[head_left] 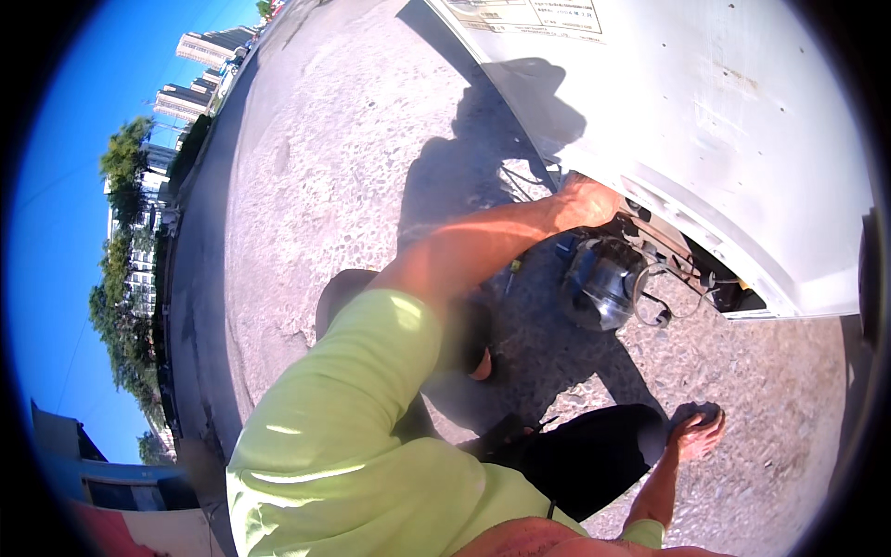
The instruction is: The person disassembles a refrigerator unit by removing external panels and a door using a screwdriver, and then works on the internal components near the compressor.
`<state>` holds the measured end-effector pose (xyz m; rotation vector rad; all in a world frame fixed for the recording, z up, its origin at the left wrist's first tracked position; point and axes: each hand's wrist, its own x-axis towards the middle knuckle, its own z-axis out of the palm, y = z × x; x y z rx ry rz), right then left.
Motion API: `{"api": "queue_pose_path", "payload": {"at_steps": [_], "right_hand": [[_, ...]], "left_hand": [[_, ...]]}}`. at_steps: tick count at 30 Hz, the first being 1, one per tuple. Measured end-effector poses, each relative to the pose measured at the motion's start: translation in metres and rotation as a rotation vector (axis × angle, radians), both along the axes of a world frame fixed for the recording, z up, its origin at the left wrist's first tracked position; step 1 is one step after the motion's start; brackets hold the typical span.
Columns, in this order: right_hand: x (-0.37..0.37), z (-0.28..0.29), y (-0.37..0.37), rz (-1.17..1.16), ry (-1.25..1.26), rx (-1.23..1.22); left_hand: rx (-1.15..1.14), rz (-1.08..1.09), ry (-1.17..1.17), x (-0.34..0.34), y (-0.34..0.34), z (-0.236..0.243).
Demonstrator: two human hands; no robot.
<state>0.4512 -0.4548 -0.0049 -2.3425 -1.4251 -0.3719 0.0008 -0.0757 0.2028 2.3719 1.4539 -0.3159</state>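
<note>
My left arm, in a light green short sleeve, stretches up to the lower edge of a large white appliance cabinet (724, 121). There my left hand (589, 200) touches the rim; its fingers are hidden at the opening. Just below that hand, a dark, shiny domed unit (603, 288), which looks like a compressor, stands by the opening. Thin looped tubing (654, 306) runs beside it. Low on the right, my right hand (699, 436) is close to or on the ground, its fingers apart. A dark patch beside its fingers could be its shadow.
Rough pale pavement (334, 139) surrounds me, with my shadow across it. A small tool (513, 267) with a yellowish part lies near the domed unit. My bent knee (594, 455) in black trousers is between my arms. Trees (130, 251) and buildings stand far left.
</note>
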Motion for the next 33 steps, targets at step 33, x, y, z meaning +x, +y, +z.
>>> {"api": "queue_pose_path", "payload": {"at_steps": [33], "right_hand": [[-0.018, 0.031, 0.010, -0.081, 0.136, -0.090]], "left_hand": [[0.080, 0.237, 0.017, 0.011, -0.021, 0.030]]}}
